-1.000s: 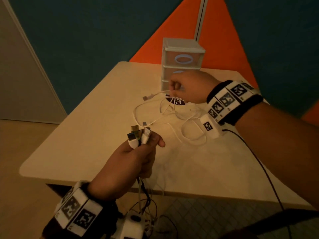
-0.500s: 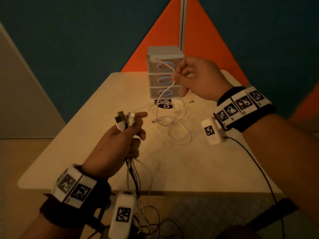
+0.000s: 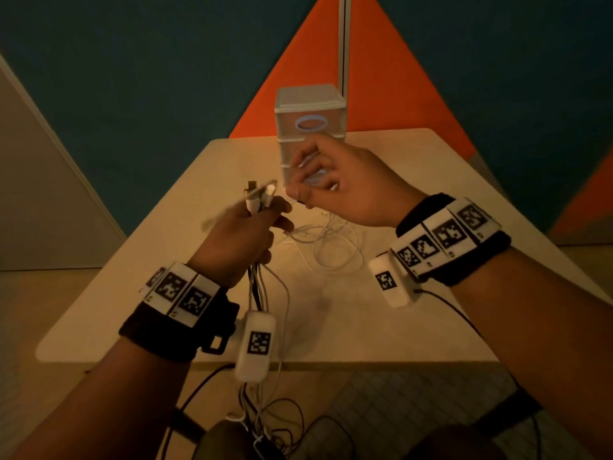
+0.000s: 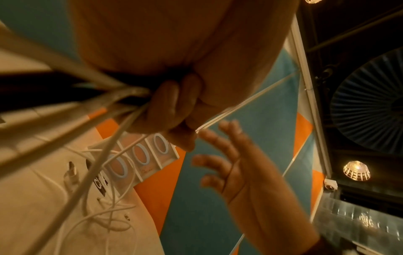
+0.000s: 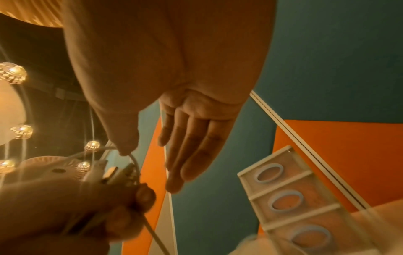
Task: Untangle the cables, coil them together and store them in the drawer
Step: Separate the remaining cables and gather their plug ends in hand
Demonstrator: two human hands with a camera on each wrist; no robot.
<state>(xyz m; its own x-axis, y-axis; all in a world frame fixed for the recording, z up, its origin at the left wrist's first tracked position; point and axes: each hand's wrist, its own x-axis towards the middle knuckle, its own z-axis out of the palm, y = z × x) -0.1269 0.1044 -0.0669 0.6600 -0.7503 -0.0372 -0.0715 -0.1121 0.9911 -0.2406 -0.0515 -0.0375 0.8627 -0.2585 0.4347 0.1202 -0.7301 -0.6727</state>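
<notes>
My left hand [image 3: 265, 217] grips a bundle of cables near their ends, and the plugs [image 3: 257, 197] stick up above the fist. The rest of the bundle [image 3: 262, 293] hangs down past the table's front edge. My right hand [image 3: 318, 180] is just right of the plugs with its fingers straight and spread. In the right wrist view its thumb [image 5: 126, 150] touches a white cable [image 5: 135, 162] that curves into the bundle. More white cable [image 3: 331, 250] lies in loose loops on the table [image 3: 365, 327]. Behind the hands stands the small three-drawer unit [image 3: 310, 104], all drawers closed.
A loose plug [image 4: 72, 174] and a dark label [image 4: 101, 184] lie on the table by the drawer unit [image 4: 139, 160]. A dark cord [image 3: 464, 320] runs from my right wrist over the table's right side. Teal and orange wall panels rise behind.
My right hand came down from beside the drawer unit to the left hand, bringing the white cable's end to the bundle, and its fingers opened. The left hand rose toward the table's middle.
</notes>
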